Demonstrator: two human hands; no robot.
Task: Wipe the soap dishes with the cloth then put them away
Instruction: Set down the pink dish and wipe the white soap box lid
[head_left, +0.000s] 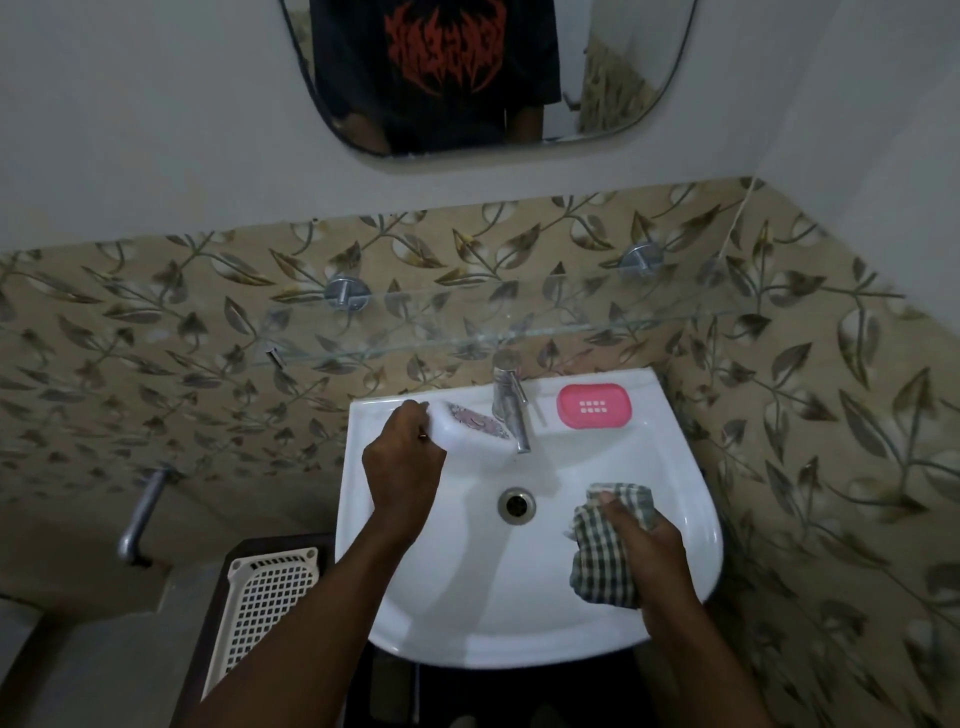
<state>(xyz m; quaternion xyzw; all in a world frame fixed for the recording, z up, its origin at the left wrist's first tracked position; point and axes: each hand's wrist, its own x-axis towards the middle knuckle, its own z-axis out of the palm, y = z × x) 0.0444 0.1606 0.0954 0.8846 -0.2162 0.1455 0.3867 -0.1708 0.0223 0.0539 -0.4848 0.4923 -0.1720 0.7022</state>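
Now left grip curled round white soap dish, right grip clutching checked cloth, red shirt lettering unreadable

white soap dish sat tilted at the sink's back left; pink soap dish lay flat at back right; checked cloth was bunched over its bowl

glossy white sink, checked cloth

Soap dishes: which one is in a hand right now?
The white soap dish left of the tap, gripped by the left hand. The pink soap dish sits untouched on the sink ledge.
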